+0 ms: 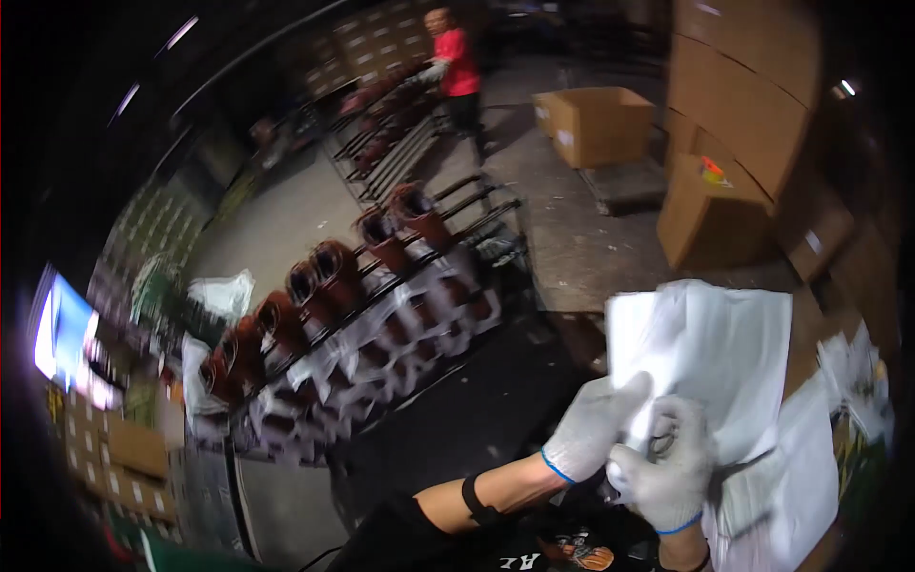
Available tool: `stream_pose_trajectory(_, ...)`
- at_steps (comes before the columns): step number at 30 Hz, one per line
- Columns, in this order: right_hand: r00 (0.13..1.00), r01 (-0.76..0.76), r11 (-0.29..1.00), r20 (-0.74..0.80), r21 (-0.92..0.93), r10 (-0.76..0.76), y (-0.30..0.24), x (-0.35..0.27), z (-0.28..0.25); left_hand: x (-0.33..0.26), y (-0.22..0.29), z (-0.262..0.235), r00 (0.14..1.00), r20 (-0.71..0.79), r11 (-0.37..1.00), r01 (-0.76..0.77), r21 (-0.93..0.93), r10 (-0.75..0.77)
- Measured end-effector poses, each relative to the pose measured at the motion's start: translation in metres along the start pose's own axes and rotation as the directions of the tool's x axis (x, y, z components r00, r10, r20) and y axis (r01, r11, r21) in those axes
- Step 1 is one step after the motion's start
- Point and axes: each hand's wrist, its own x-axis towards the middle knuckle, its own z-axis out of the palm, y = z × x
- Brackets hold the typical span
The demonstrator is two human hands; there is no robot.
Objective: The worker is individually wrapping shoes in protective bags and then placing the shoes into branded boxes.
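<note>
Both my hands wear white knitted gloves with blue cuffs and meet at the lower left part of a thin white sheet [729, 367]. The frame does not settle whether it is paper or a flat bag. My left hand [596, 429] is closed, its thumb and fingers pinching the sheet's lower left side. Just beside it my right hand [672, 472] has its fingers curled in at the sheet's lower edge, apparently gripping it. More white sheets [796, 477] lie in a pile right of and under my right hand.
Brown boots [334, 272] stand in a row on a metal rack, above lower items wrapped in white. A black surface [457, 391] lies before me. Cartons [748, 86] are stacked at right, with a tape roll [711, 170] on one. A person in red [457, 62] works behind; an open carton [605, 129] sits nearby.
</note>
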Motion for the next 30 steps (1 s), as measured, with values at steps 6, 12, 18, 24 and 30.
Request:
stream_pose_trajectory(6,0.713,0.276,0.941,0.614,0.197,-0.338,-0.096,-0.064,0.200,-0.149,-0.031,-0.228,0.796,-0.598,0.831,-0.393,-0.393,0.093)
stream_pose_trajectory(12,0.086,0.164,0.907,0.910,0.388,-0.405,-0.210,-0.072,0.305,-0.299,-0.040,-0.344,0.407,-0.898,0.744,-0.650,-0.154,0.170)
stream_pose_trajectory(18,0.133,0.481,0.807,0.882,0.342,-0.452,-0.272,-0.132,0.462,-0.350,-0.060,-0.395,0.055,-0.993,0.603,-0.797,0.021,0.107)
stream_pose_trajectory(24,-0.064,0.471,0.676,0.786,0.567,-0.614,-0.283,-0.140,0.552,-0.417,-0.088,-0.438,-0.353,-0.888,0.917,-0.159,0.367,0.294)
stream_pose_trajectory(30,-0.249,0.747,0.460,0.844,0.480,-0.475,-0.326,-0.076,0.628,-0.455,-0.090,-0.449,-0.545,-0.749,0.924,0.161,0.348,0.377)
